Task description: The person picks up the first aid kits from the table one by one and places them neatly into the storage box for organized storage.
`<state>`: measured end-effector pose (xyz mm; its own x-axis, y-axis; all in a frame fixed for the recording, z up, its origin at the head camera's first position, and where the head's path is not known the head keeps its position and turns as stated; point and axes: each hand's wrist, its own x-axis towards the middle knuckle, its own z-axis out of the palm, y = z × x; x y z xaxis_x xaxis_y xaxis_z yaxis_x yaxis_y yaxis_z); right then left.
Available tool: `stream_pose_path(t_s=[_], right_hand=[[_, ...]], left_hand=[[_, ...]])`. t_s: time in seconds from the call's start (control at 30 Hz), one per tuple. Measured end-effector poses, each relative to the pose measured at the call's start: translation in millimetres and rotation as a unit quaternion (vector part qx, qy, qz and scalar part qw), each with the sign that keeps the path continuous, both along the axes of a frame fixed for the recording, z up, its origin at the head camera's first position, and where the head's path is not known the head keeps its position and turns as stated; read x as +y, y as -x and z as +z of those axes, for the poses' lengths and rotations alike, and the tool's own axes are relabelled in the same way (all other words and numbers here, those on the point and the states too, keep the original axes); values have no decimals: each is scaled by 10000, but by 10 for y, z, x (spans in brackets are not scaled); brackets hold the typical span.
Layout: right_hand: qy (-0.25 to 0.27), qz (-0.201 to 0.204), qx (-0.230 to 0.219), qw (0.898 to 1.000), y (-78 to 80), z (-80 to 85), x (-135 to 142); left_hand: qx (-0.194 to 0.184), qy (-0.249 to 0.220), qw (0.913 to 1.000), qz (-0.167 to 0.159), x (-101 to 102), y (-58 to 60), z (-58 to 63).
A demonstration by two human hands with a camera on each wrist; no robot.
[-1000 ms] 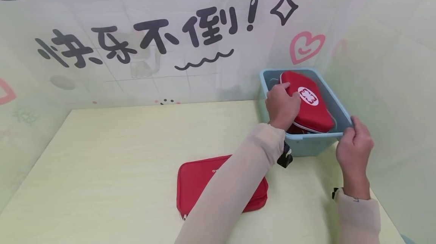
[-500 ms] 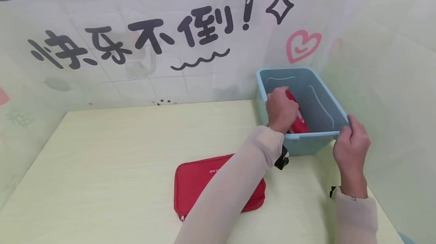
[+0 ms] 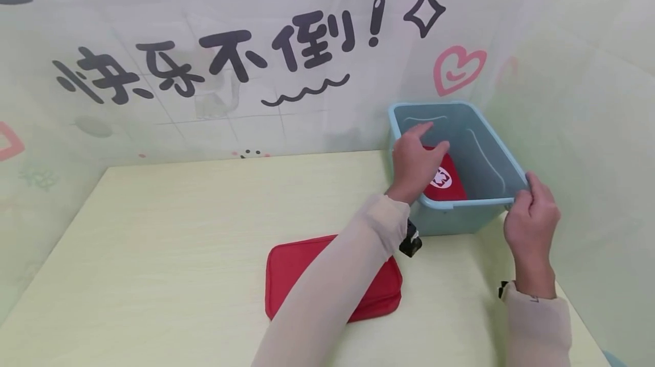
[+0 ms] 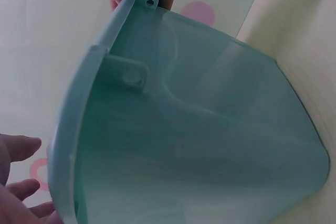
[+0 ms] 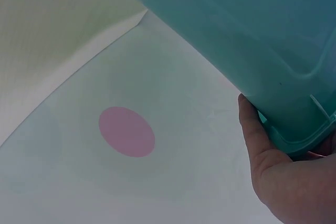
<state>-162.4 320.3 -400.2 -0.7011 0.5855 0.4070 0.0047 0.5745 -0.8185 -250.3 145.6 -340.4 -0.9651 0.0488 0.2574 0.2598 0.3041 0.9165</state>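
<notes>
In the head view a blue plastic bin (image 3: 460, 220) stands at the back right of the table. Inside, along its left side, lies a red first aid pouch (image 3: 457, 189) with a white round emblem. My left hand (image 3: 413, 163) is over the bin's left rim, thumb and fingers spread apart above the pouch; its loose fingers (image 4: 21, 188) show beside the rim in the left wrist view. My right hand (image 3: 532, 222) grips the bin's near right corner, also seen in the right wrist view, where the hand (image 5: 294, 184) wraps the rim.
A flat red zip case (image 3: 297, 270) lies on the pale table (image 3: 179, 242), partly hidden under my left forearm. A printed wall sheet (image 3: 307, 128) rises behind the bin, and another wall surface (image 3: 588, 145) stands close on its right.
The red pouch has gone from diagonal across the bin's top to down inside along the left side. My left hand has let go and drawn slightly back; the right keeps its hold.
</notes>
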Motion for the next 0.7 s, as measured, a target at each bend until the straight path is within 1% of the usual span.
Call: stream_pose_path(t_s=[0.13,0.4,0.53,0.7], right_hand=[[24,5,-38,10000,-1,13,-8],[78,20,-136,9999,-9,18,-9],[89,34,-182,9998,-12,28,-9],[100,20,-253,9996,-21,33,-11]], left_hand=[[82,-110,9999,-55,-88,4,11],[147,-325,9994,28,-270,14,27],[57,-333,9993,158,-354,34,25],[-166,-372,9987,298,-468,88,-16]])
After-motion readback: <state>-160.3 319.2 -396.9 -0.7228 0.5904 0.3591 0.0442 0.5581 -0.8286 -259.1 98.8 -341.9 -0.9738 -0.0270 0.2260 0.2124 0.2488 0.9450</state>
